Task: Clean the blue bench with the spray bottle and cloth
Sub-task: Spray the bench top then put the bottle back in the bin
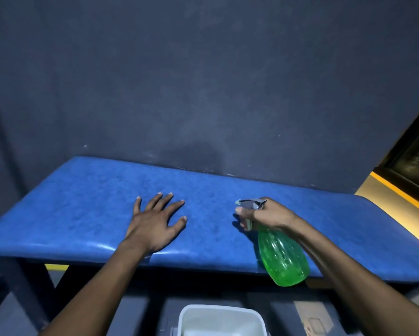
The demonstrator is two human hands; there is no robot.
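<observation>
The blue padded bench (82,202) stretches across the view against a dark wall. My left hand (155,221) lies flat on its seat with the fingers spread and holds nothing. My right hand (269,214) grips the neck of a green spray bottle (282,258), with fingers on the trigger. The grey nozzle points left over the seat, and the green body hangs past the bench's front edge. No cloth is in view.
A white plastic tub (221,318) stands on the floor below the bench's front edge, between my arms. Dark bench legs (26,287) show at the lower left. A yellow-edged ledge (397,197) runs along the right.
</observation>
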